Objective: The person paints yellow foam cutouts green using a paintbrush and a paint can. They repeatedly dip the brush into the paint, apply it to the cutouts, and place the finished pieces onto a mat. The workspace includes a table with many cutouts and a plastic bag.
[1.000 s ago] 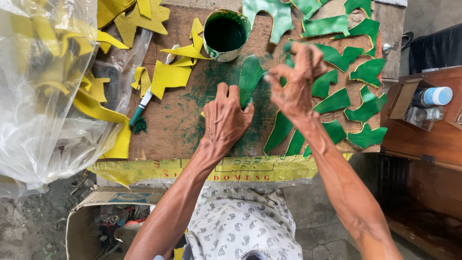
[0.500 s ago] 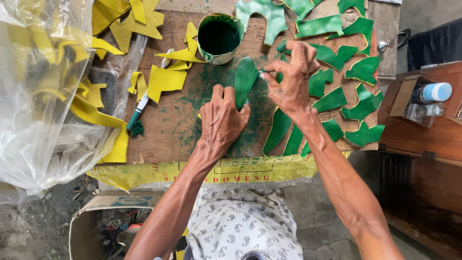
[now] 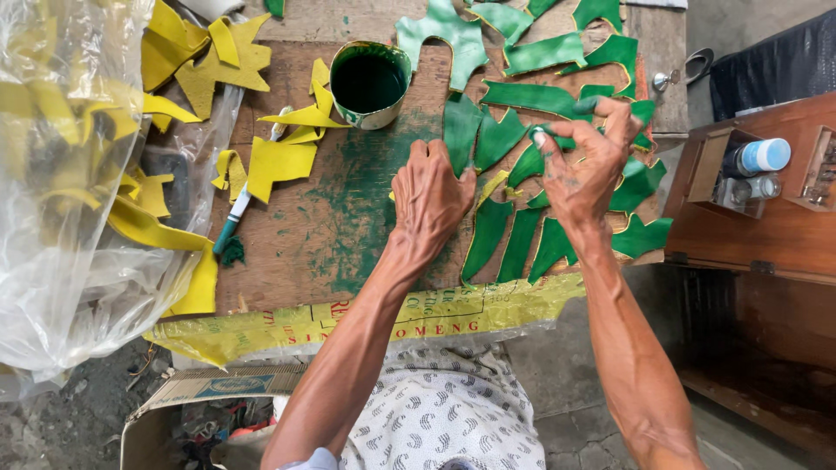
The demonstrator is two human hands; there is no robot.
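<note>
Right of paint can (image 3: 369,83): your left hand (image 3: 428,196) flat, pinning green strip (image 3: 461,130), long axis pointing away; right hand (image 3: 582,165) nearer, fingertips pinched on neighbouring green piece (image 3: 528,164).

The person is wearing a white garment (image 3: 435,418) patterned all over with small dark grey curled marks, showing below the forearms. Both arms are showing bare from elbow to wrist, lean and sinewy. The left hand (image 3: 429,198) and right hand (image 3: 582,165) are showing green smudges at the fingertips.
</note>
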